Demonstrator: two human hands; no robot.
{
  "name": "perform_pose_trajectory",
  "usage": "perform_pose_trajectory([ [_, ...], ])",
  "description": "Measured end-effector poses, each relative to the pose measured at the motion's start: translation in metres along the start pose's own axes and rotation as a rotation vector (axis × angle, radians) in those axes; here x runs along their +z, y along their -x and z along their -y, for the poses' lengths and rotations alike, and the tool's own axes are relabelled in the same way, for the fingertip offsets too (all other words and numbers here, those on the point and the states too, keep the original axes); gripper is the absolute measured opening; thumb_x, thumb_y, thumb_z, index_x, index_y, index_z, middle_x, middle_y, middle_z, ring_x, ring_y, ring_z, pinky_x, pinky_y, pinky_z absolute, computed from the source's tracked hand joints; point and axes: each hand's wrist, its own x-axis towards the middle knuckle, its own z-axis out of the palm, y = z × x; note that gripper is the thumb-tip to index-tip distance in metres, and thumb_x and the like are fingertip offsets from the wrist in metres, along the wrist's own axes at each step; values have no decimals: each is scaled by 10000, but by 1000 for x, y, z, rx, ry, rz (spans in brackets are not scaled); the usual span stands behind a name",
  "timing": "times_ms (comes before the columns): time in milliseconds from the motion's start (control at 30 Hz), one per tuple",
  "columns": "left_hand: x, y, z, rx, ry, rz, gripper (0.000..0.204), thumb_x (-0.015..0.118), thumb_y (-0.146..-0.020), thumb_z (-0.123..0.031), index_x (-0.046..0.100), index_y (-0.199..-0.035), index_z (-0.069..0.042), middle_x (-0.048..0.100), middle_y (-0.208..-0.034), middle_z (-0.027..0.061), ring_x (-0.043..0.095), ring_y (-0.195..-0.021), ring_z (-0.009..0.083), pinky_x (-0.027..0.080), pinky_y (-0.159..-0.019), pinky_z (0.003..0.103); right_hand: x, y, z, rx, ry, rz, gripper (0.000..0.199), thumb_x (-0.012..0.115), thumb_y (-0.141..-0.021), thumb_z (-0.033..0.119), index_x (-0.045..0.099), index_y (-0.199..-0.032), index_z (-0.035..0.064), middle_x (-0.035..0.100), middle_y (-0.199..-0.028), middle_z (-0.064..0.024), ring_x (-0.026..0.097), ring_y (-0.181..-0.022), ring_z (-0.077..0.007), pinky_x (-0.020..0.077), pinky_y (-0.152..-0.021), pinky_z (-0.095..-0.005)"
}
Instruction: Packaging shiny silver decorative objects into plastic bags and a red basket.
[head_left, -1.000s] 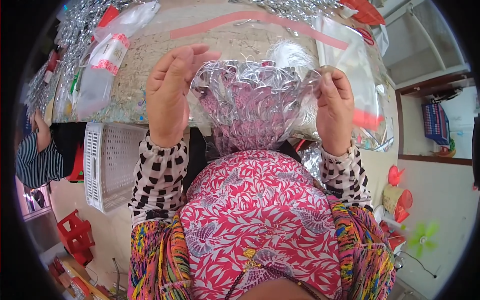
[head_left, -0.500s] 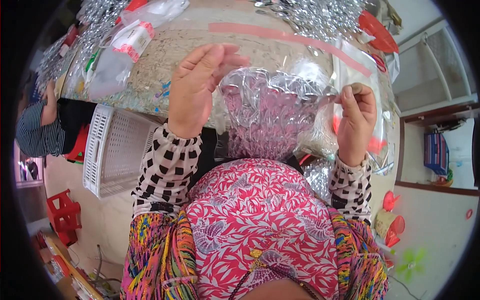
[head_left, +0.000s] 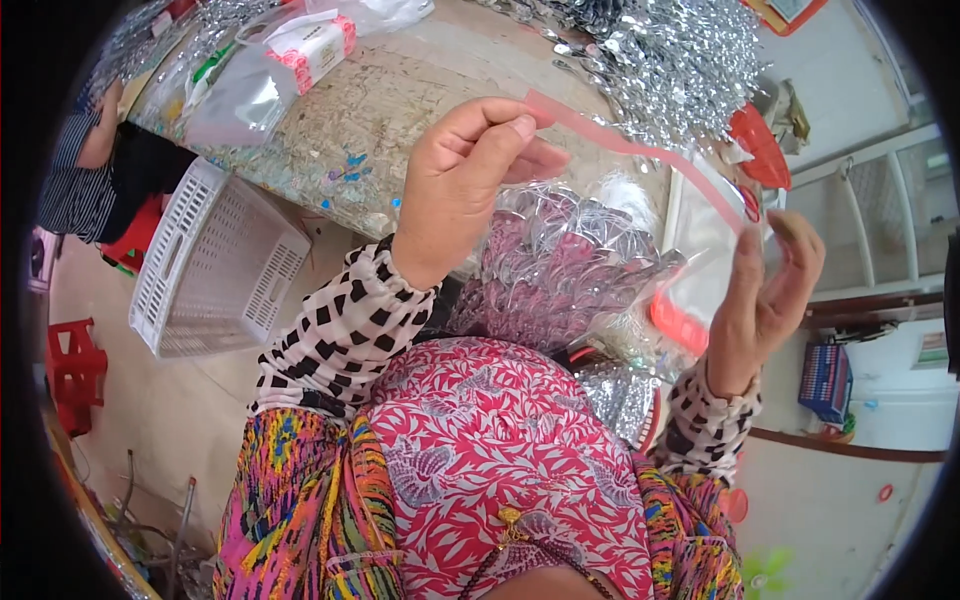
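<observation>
Hovering left hand (head_left: 465,185): we cannot tell our grip
Right hand (head_left: 760,310): grip released
Silver-edged plastic (head_left: 570,265): between our hands

Right hand (head_left: 757,305) is now off the edge of the silver bundle (head_left: 572,238), and pink strip (head_left: 645,150) has come closer, ends now at left hand (head_left: 457,190) and right-hand fingers.

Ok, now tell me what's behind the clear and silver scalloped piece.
Beyond the scalloped piece, a white fluffy tuft and part of the worktable show. The piece covers much of the table's near edge; what else it hides can't be told.
</observation>
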Motion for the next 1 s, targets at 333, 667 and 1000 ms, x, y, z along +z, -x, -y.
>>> perform_pose_trajectory([
  [333, 13, 11, -3, 74, 90, 10, 222, 500, -940, -94, 582, -1091, 47, 652, -970, 94, 648, -842, 148, 533, -793, 266, 74, -48, 55, -870, 506, 649, 259, 715, -694, 99, 668, -946, 132, 591, -872, -8, 522, -833, -220, 384, -723, -347],
  [667, 6, 18, -11, 215, -217, 50, 205, 528, -912, -70, 616, -1050, 55, 674, -893, 76, 631, -782, 97, 506, -701, 216, 74, -50, 78, -1007, 661, 799, 239, 688, -676, 108, 645, -912, 105, 572, -849, 14, 534, -863, -184, 383, -809, -357],
  [1000, 12, 28, -25, 372, -568, 24, 159, 551, -895, -80, 636, -975, 29, 669, -778, 72, 605, -671, 74, 485, -606, 214, 73, -45, 82, -1035, 657, 690, 170, 670, -646, 93, 585, -790, 117, 548, -802, 14, 523, -816, -183, 388, -791, -332],
])
